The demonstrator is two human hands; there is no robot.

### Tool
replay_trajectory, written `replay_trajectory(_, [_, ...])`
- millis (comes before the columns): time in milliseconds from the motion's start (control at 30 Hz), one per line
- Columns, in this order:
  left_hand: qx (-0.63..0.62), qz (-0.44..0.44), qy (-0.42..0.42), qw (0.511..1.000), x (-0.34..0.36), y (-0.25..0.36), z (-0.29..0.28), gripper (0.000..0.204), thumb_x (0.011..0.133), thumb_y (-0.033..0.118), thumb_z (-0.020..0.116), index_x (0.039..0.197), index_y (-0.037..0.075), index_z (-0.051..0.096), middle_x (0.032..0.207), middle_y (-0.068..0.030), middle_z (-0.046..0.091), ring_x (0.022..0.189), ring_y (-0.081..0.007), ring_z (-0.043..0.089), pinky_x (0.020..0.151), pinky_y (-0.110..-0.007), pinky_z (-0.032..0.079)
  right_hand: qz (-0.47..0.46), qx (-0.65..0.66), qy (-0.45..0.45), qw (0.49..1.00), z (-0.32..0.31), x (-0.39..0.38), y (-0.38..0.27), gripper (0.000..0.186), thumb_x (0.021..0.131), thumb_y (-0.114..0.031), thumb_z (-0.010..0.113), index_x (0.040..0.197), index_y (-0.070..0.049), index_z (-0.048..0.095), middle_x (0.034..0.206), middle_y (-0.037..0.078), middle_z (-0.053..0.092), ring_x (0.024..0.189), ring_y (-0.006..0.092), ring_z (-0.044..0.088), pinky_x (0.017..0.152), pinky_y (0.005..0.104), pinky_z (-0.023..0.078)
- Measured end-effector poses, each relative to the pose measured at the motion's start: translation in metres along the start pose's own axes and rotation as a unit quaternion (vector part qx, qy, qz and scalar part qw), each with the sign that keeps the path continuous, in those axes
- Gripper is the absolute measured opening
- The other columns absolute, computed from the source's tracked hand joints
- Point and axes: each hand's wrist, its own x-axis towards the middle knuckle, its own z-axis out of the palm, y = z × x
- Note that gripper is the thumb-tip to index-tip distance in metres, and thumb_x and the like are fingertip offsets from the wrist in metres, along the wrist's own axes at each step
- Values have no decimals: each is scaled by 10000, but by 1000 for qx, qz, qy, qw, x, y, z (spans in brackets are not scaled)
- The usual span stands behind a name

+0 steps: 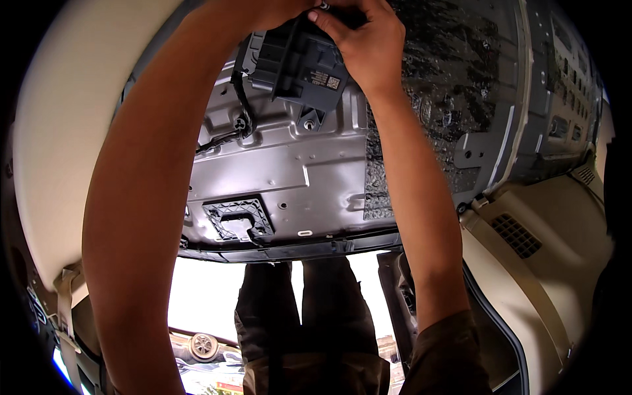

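My left hand (289,10) reaches to the top edge beside a dark plastic module (296,66); its fingers are mostly cut off or hidden. My right hand (365,43) is at the module's upper right, thumb and fingers closed around a small metallic piece (324,5), too small to make out clearly. The module has a label and a bracket with a bolt (309,124), and is set against a grey metal panel (276,171). A black cable (243,112) runs along its left side.
A square black bracket (234,217) is on the panel. Crinkled dark sheeting (431,99) lies to the right. A cream padded surface (59,118) borders the left, beige trim with a strap (520,263) the right. Below are my legs (303,309) and a bright opening showing a wheel (204,345).
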Motion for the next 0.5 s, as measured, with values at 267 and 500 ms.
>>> replay_trajectory(267, [-31, 1, 31, 999, -10, 8, -4, 282, 957, 325, 630, 1042, 82, 744, 997, -190, 747, 959, -398, 710, 844, -497, 553, 19, -13, 26, 999, 3, -4, 3, 239, 778, -96, 874, 843, 10, 670, 812, 146, 656, 698, 286, 680, 634, 373, 524])
replay_trajectory(500, [-8, 7, 38, 999, -13, 8, -4, 304, 961, 341, 620, 1040, 76, 746, 990, -193, 747, 953, -401, 711, 845, -499, 554, 37, -2, 28, 999, 2, -2, -4, 191, 812, -83, 845, 886, 6, 693, 851, 144, 671, 722, 285, 691, 658, 361, 534])
